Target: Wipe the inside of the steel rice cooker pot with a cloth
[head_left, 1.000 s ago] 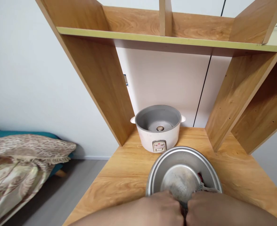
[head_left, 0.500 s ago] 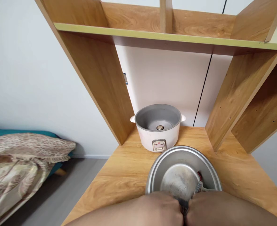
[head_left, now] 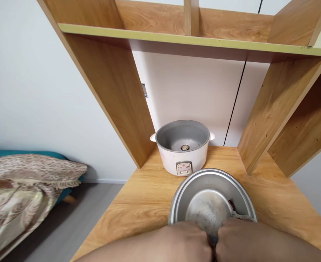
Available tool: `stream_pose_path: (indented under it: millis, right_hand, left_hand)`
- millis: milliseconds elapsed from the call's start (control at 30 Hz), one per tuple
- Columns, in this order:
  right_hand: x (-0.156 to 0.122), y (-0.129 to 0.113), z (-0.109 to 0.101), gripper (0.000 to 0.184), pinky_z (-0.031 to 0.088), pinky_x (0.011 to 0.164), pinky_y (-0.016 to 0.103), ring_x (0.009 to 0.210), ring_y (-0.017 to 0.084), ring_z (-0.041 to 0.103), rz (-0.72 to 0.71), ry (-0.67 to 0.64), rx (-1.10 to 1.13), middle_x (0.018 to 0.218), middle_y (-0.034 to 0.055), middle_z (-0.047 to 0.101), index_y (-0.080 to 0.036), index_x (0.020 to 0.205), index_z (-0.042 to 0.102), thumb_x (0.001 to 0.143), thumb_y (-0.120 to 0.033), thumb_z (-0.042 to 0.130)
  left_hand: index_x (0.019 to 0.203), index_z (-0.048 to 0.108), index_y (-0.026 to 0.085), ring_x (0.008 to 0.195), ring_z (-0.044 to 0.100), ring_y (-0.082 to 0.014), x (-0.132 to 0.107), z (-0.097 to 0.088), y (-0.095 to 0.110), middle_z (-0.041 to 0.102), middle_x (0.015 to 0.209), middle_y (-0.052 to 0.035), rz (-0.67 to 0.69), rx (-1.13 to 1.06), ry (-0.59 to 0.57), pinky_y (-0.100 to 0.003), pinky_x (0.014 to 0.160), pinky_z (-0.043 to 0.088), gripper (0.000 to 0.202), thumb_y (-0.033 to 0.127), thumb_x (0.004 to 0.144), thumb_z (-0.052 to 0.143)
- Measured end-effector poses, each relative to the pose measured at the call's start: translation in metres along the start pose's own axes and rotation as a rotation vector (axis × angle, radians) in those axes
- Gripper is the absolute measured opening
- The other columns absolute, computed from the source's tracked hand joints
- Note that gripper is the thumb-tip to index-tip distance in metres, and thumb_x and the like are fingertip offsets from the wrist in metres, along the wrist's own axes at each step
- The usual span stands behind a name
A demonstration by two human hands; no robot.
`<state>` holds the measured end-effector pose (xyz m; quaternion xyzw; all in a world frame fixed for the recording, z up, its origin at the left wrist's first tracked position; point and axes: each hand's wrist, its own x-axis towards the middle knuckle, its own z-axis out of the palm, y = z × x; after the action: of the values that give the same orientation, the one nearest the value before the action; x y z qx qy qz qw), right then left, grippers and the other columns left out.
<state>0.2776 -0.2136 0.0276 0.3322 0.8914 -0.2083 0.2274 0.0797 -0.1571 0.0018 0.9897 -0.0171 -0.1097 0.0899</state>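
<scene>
Side by side at the bottom edge, my left hand point(head_left: 185, 242) and my right hand point(head_left: 248, 242) are closed over the near side of a silver metal pot point(head_left: 178, 196). Their fingers are mostly hidden below. A dark cloth-like piece point(head_left: 212, 241) shows in the narrow gap between them. Beyond my right hand, a pale edge with a small red bit point(head_left: 232, 205) lies against the pot's inner wall; it may belong to the same piece. Behind the pot stands a white rice cooker point(head_left: 167, 160) without its lid or inner pot, its heating plate visible.
The wooden desk point(head_left: 127, 207) carries both vessels. Wooden uprights point(head_left: 108, 91) flank the cooker, with a green-edged shelf point(head_left: 177, 37) above. To the left, a patterned blanket point(head_left: 35, 171) covers low teal furniture, with grey floor point(head_left: 95, 203) between.
My right hand has shifted slightly up and left. The grey patterned part beside it has gone from sight, and less of the dark piece shows between my hands.
</scene>
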Motion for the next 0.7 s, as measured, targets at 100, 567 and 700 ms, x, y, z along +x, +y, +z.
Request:
stream_pose_path:
  millis: [100,567,700]
  right_hand:
    - [-0.002,-0.001,-0.008,0.032,0.028,0.044,0.032,0.051,0.015,0.042,0.017,-0.076,0.082,0.077,0.0038,0.078,-0.019,0.084,0.081,0.102,-0.042,0.067]
    - [-0.002,-0.005,-0.012,0.033,0.030,0.045,0.032,0.054,0.015,0.045,-0.029,-0.072,-0.045,0.081,0.0067,0.082,-0.014,0.090,0.084,0.102,-0.041,0.070]
    - [-0.006,-0.005,-0.020,0.037,0.029,0.045,0.032,0.057,0.017,0.049,0.061,-0.123,0.115,0.091,0.0099,0.085,-0.015,0.106,0.088,0.103,-0.041,0.063]
  left_hand:
    - [0.059,0.051,0.021,0.043,0.035,-0.0136,-0.001,0.001,-0.001,0.062,0.055,0.0014,0.008,0.000,0.004,-0.035,0.041,0.028,0.035,0.025,0.079,0.080]
    - [0.057,0.043,0.022,0.041,0.029,-0.0126,-0.002,0.000,-0.001,0.058,0.052,0.0031,0.008,-0.028,0.035,-0.035,0.040,0.024,0.043,0.024,0.076,0.082]
    - [0.057,0.047,0.022,0.040,0.035,-0.0131,-0.002,0.006,-0.003,0.059,0.052,0.0028,0.003,-0.047,0.042,-0.036,0.040,0.025,0.039,0.022,0.075,0.082]
